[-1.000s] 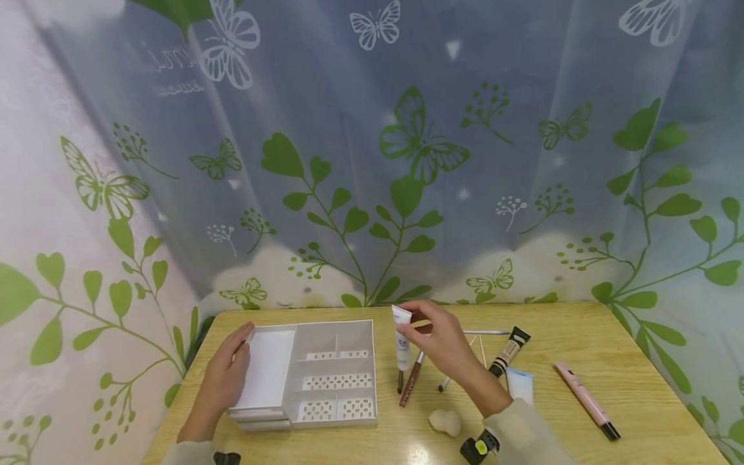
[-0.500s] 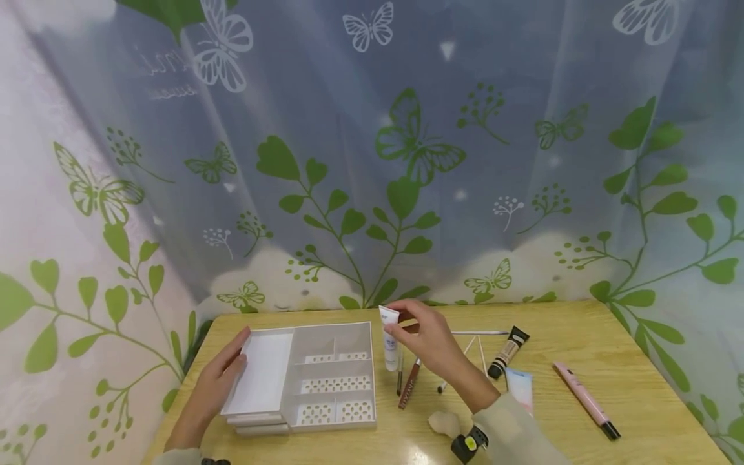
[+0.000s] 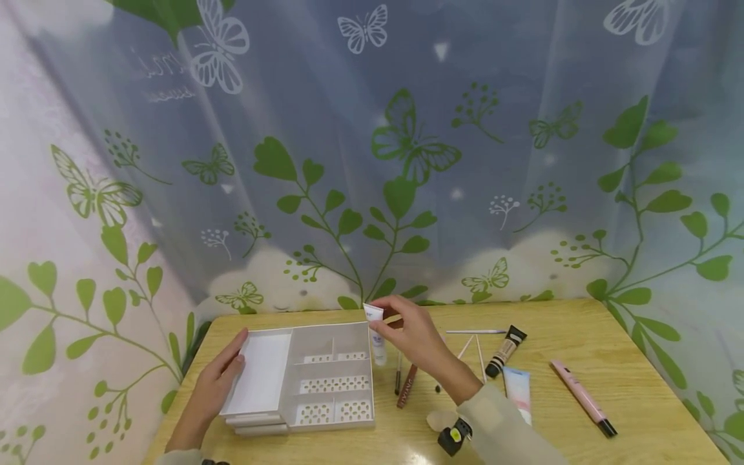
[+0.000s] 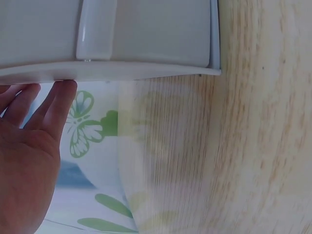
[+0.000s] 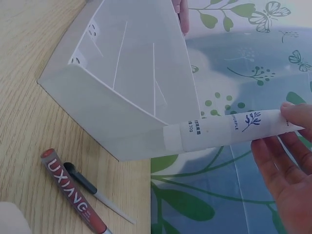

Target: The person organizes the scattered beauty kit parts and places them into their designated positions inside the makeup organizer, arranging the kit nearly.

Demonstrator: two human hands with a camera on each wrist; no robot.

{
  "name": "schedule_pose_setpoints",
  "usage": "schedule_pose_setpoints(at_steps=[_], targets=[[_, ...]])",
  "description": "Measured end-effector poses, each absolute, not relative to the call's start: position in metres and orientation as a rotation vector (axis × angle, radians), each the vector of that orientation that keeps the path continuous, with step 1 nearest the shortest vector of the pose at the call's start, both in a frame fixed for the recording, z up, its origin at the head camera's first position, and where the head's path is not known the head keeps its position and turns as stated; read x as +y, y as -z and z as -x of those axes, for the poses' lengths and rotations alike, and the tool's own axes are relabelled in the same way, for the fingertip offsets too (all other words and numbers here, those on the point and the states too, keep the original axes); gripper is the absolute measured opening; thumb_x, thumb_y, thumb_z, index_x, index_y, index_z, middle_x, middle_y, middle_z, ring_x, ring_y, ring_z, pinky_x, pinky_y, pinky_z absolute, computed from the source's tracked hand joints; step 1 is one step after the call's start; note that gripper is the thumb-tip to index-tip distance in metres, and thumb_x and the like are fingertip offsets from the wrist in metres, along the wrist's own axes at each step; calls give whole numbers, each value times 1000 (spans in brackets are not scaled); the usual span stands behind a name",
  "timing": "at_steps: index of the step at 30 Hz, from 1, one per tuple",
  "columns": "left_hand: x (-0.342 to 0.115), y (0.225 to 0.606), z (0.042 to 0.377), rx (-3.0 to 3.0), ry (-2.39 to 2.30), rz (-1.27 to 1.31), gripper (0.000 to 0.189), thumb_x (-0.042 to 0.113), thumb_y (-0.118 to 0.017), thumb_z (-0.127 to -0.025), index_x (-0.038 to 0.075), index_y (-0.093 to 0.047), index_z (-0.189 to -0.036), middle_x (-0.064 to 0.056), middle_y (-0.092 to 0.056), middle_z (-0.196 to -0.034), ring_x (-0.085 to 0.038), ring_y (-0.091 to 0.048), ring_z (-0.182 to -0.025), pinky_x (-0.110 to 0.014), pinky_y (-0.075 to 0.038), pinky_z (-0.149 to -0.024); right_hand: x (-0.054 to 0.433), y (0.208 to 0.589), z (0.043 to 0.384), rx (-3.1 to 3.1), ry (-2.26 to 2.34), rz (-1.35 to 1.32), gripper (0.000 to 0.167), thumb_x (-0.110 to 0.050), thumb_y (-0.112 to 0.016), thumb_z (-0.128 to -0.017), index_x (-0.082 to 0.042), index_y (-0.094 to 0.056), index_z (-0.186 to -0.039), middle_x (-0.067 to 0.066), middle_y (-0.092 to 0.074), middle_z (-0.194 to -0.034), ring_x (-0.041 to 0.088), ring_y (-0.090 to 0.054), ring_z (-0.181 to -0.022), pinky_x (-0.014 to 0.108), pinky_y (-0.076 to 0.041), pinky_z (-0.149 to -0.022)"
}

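Observation:
In the head view a white storage box [image 3: 331, 374] with divided compartments and drawers stands on the left part of the table. My left hand [image 3: 210, 384] rests against its left side. In the left wrist view the left fingertips [image 4: 66, 90] touch the box wall, with the fingers fairly straight. My right hand [image 3: 409, 332] pinches a white squeeze tube [image 3: 378, 345] by its flat crimped end. The tube points cap down, just beyond the box's right edge. In the right wrist view the tube's cap overlaps the near corner of the box.
A dark red lip gloss tube [image 5: 73, 190] and a small brush [image 5: 90, 185] lie right of the box. Farther right are a beige sponge [image 3: 440, 421], thin sticks, a black-capped beige tube [image 3: 506, 352], a pale blue-and-pink tube [image 3: 517, 391] and a pink tube [image 3: 583, 397].
My right hand has moved left with the white tube, from above the brush and lip gloss to the box's right edge. The left hand stays at the box's side.

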State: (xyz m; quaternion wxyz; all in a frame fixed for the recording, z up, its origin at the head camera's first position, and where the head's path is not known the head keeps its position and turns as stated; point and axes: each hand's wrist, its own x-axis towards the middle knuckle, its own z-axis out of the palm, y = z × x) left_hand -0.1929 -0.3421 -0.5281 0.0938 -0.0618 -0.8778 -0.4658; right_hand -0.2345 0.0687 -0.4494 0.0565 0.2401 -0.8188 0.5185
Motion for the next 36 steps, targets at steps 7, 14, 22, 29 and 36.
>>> schedule_pose_setpoints(at_steps=[7, 14, 22, 29, 36], targets=[[-345, 531, 194, -2574, 1378, 222, 49, 15, -51, -117, 0, -46, -164, -22, -40, -171, 33, -29, -135, 7, -25, -108, 62, 451, 238, -2473, -1589, -754, 33, -14, -78, -102, -11, -72, -134, 6, -74, -120, 27, -72, -112, 36, -66, -92], [-344, 531, 195, -2593, 1363, 212, 50, 16, -51, -117, 1, -46, -164, -20, -41, -171, 34, -28, -134, 7, -24, -107, 61, 447, 239, -2458, -1571, -777, 33, -13, -78, -103, -10, -72, -135, 6, -74, -120, 26, -72, -112, 34, -66, -91], [-344, 529, 194, -2628, 1394, 167, 51, 19, -50, -118, 3, -44, -166, -17, -38, -174, 34, -26, -132, 7, -23, -107, 54, 438, 241, -2439, -1581, -775, 33, -14, -79, -102, -11, -72, -135, 6, -74, -122, 23, -72, -111, 33, -66, -91], [-345, 529, 195, -2649, 1391, 136, 52, 21, -50, -118, 7, -43, -167, -14, -38, -175, 25, -27, -139, 7, -24, -107, 42, 434, 245, -2434, -1596, -777, 32, -13, -79, -101, -9, -73, -133, 7, -75, -121, 24, -73, -111, 35, -66, -91], [-345, 530, 195, -2648, 1388, 122, 52, 21, -50, -118, 8, -44, -167, -12, -38, -174, 8, -30, -150, 7, -24, -107, 32, 430, 249, -2394, -1560, -837, 31, -13, -79, -102, -7, -72, -132, 8, -75, -118, 27, -74, -106, 30, -65, -87]])
